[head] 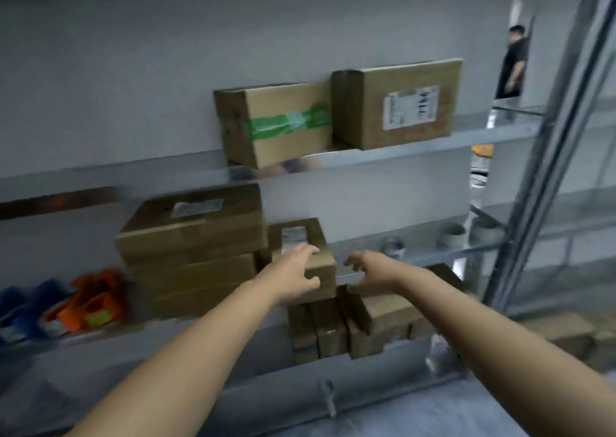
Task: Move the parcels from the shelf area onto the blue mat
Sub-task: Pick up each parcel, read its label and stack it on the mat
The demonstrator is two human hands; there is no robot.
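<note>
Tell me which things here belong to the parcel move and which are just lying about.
Job: small box, left hand holding it, right hand near it; green-taped box; labelled box; stacked boxes; lower boxes.
Lying about: orange dispenser; blue items; grey rolls.

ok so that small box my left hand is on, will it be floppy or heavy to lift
Probably stiff: the small box has square, uncrushed cardboard edges. Likely light for its size, since the left hand alone spans its top and front.
</note>
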